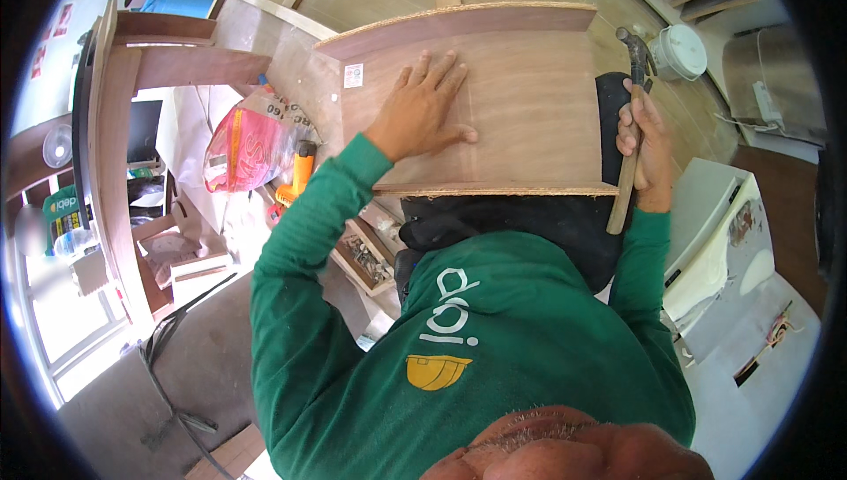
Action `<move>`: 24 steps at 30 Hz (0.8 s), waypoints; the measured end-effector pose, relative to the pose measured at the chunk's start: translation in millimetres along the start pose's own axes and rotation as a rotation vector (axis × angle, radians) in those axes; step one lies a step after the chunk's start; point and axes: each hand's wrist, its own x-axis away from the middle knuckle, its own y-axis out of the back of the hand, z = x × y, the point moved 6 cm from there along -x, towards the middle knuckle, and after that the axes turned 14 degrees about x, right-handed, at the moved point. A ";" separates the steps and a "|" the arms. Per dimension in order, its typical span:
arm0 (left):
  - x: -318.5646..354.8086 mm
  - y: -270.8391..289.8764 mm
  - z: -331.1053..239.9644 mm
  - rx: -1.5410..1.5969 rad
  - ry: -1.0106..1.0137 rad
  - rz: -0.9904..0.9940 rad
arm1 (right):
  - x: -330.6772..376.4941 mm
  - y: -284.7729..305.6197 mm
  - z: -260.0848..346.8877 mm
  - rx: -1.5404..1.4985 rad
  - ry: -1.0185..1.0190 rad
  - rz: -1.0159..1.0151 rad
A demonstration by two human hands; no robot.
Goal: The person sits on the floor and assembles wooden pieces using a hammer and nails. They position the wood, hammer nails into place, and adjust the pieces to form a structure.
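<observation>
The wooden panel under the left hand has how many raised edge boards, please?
2: the far board beyond the left hand and the near board opposite; any underneath would be hidden.

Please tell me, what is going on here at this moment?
A person in a green top has a wooden board with two raised sides in front of them, apparently across the lap. The left grip is spread flat on it. The right grip holds a hammer by its handle at the board's right end, with the head pointing away from the body. An orange tool lies off to the left, out of use.
</observation>
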 end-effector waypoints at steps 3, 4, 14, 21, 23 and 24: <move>-16.5 -15.3 14.7 -0.031 0.087 0.140 | 5.8 1.1 -3.3 -0.028 0.007 -0.003; -19.8 -16.0 18.1 -0.001 0.125 0.184 | 4.7 2.0 -4.2 -0.038 0.010 -0.005; -25.8 -16.0 25.8 0.003 0.198 0.189 | -13.9 -11.1 -0.4 -0.055 -0.028 0.034; -24.4 3.9 43.1 0.072 0.086 0.011 | 0.2 -4.0 -1.5 -0.025 0.001 0.021; -42.2 27.0 57.3 0.038 0.014 -0.180 | 0.8 -0.3 -3.1 -0.022 0.019 0.008; -55.3 44.0 44.5 -0.032 -0.044 -0.282 | 2.3 3.1 -3.3 -0.021 0.021 -0.009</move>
